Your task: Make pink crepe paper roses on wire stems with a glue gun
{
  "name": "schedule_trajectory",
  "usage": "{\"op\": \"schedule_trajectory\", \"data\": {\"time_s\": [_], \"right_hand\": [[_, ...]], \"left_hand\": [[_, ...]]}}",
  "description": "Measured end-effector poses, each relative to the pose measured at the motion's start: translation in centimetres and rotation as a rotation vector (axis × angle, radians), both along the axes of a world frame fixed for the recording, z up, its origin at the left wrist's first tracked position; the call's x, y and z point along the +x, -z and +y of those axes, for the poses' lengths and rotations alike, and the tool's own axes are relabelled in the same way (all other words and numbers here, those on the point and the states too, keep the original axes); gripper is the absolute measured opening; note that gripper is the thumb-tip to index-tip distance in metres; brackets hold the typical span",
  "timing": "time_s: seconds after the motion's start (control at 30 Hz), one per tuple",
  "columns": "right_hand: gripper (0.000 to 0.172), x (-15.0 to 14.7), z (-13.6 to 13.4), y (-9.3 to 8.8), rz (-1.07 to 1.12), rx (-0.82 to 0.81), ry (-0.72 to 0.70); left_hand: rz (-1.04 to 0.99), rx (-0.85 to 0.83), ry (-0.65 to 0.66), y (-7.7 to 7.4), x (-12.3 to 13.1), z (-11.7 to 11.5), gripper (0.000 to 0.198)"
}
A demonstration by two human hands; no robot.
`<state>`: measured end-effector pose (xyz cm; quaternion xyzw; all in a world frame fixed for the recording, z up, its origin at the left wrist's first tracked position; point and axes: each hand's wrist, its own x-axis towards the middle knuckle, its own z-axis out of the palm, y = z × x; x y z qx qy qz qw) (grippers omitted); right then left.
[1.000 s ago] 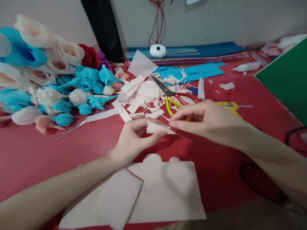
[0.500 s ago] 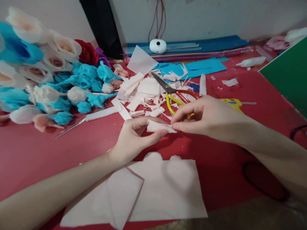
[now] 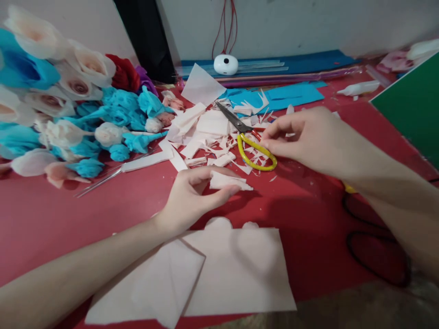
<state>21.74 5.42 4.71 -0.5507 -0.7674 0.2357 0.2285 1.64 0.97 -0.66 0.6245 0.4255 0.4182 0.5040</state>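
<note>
The left hand (image 3: pixel 192 194) is pinching a small folded piece of pale pink crepe paper (image 3: pixel 228 181) between thumb and curled fingers, holding it just above the red table (image 3: pixel 68 214). The right hand (image 3: pixel 308 137) is hanging over the scissors (image 3: pixel 248 137), fingers loosely bent and partly open, fingertips touching or just beside the yellow handle loop; no grip is closed on it. Judged from this, the step in hand is picking up the cutting tool while the paper is being held ready. The next move is calling for fingers threaded into the handle loops and the folded piece kept steady and flat. The folded piece is looking short, creased and layered, with one tapered end pointing right. Scraps of the same paper (image 3: pixel 206 132) are lying around the scissors, a larger pink sheet (image 3: pixel 240 274) with scalloped edge is lying near the body, and finished paper flowers (image 3: pixel 68 100) are piled at far left.
</note>
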Motion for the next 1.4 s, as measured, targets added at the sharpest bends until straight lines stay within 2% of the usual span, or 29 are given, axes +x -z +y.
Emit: {"op": "schedule_trajectory", "data": {"time_s": [0.2,0.33,0.43,0.53,0.6,0.63,0.73,0.8,0.83,1.0,1.07,1.17,1.4], "right_hand": [[0.012,0.6,2.7,-0.2,-0.117,0.067,0.12],[0.015,0.7,3.8,-0.2,-0.243,0.154,0.067],[0.029,0.7,4.2,0.3,-0.354,0.184,0.052],[0.015,0.8,4.1,0.8,-0.384,0.23,0.002],[0.046,1.0,3.7,0.9,-0.347,0.232,-0.048],[0.049,1.0,3.4,0.8,-0.319,0.223,-0.051],[0.012,1.0,2.2,0.4,-0.274,0.211,0.032],[0.034,0.9,1.6,0.3,-0.267,0.193,0.077],[0.037,1.0,1.4,0.3,-0.235,0.17,0.069],[0.015,1.5,1.2,1.1,0.223,-0.094,-0.071],[0.02,1.6,1.2,1.2,0.334,-0.166,-0.096],[0.026,1.5,1.0,0.9,0.398,-0.194,-0.126],[0.017,1.2,1.0,0.2,0.356,-0.199,-0.057]], "left_hand": [[-0.04,-0.01,-0.003,0.3,0.0,0.0,0.008],[-0.015,0.007,-0.003,0.1,0.0,0.0,0.006],[-0.03,-0.003,0.007,0.1,0.1,0.0,0.006],[-0.053,-0.013,0.008,0.3,0.1,0.0,0.005],[-0.039,-0.013,0.011,0.4,0.0,0.0,0.005],[-0.028,-0.013,0.011,0.4,0.0,0.0,0.006],[-0.017,-0.01,0.005,0.5,-0.1,0.0,0.006],[-0.03,-0.009,0.003,0.5,-0.1,0.0,0.006],[-0.035,-0.013,0.003,0.5,-0.1,0.0,0.006],[-0.051,-0.029,0.026,0.2,0.1,0.0,0.005],[-0.076,-0.037,0.042,0.2,0.0,0.0,0.006],[-0.103,-0.054,0.05,0.3,-0.1,0.0,0.008],[-0.055,-0.042,0.046,0.4,0.0,0.1,0.008]]}}
